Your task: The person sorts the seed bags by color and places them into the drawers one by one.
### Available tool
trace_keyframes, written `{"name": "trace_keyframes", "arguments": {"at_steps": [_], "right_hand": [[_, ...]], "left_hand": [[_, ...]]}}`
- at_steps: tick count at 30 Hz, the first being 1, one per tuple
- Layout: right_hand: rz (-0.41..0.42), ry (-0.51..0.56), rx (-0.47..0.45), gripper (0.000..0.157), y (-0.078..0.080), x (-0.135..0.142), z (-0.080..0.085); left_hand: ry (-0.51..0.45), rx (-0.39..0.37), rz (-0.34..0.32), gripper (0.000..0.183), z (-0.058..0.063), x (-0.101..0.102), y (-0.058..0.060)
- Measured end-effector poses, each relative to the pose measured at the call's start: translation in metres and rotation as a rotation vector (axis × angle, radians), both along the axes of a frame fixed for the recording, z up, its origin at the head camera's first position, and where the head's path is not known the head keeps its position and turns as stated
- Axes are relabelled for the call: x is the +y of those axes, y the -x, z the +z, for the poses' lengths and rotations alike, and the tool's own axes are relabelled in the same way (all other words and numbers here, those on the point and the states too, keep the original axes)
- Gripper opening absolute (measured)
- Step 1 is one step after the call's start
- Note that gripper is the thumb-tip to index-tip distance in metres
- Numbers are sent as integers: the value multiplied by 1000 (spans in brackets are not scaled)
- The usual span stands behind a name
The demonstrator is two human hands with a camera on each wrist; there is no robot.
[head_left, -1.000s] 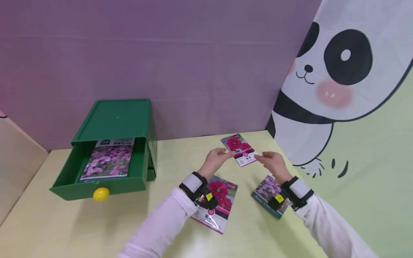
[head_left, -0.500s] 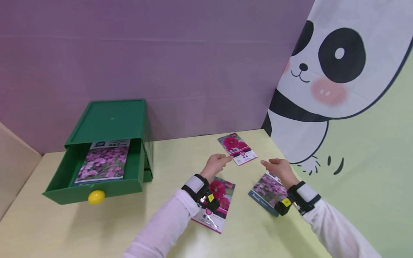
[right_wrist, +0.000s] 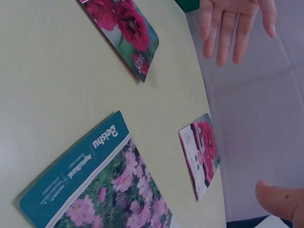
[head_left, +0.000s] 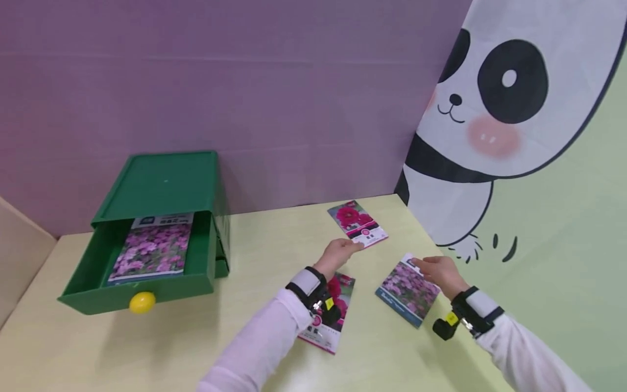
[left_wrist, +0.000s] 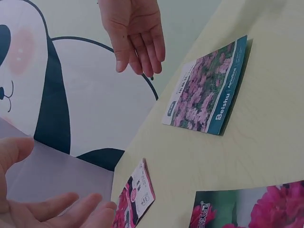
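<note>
My left hand (head_left: 337,256) is over the table, its fingertips overlapping the lower edge of a small crimson-flower seed packet (head_left: 351,219) in the head view. Both wrist views show its fingers relaxed and holding nothing. Below that forearm lies a larger crimson-flower packet (head_left: 339,305), partly hidden by the wrist and its camera. My right hand (head_left: 441,275) hovers above the upper right corner of a pink-flower seed packet (head_left: 409,288) with a teal band. In the left wrist view, the fingers of this right hand (left_wrist: 135,38) hang loosely, well clear of that packet (left_wrist: 204,90).
On the left stands a green drawer box (head_left: 166,185), its drawer (head_left: 196,286) pulled out, with a yellow knob (head_left: 142,302). Inside the drawer lies another pink-flower packet (head_left: 152,245). A purple cloth (head_left: 269,109) hangs behind the table, and a panda-printed wall (head_left: 539,228) borders its right side.
Both hands have come away from beside the small crimson packet, moving lower. The right hand has moved down and right, over the pink-flower packet. The head view has shifted slightly.
</note>
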State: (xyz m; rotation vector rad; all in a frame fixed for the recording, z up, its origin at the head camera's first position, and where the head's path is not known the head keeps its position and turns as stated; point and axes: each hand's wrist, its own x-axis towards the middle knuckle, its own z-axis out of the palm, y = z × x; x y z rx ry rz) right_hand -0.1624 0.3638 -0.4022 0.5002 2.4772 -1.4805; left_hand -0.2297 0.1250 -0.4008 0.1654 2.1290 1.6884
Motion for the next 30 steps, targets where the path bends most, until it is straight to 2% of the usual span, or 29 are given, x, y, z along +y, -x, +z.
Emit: {"name": "trace_keyframes", "arguments": {"at_steps": [5, 14, 21, 30], "right_hand": [[-3, 61, -9, 71, -5, 10, -6], [-44, 16, -19, 63, -16, 20, -16], [-80, 64, -31, 58, -23, 24, -21], [-130, 182, -82, 59, -28, 31, -29]], "left_hand": [[-29, -61, -13, 51, -8, 6, 1], [-6, -88, -63, 43, -25, 21, -5], [17, -89, -39, 43, -34, 33, -8], [16, -179, 9, 47, -46, 43, -3]]}}
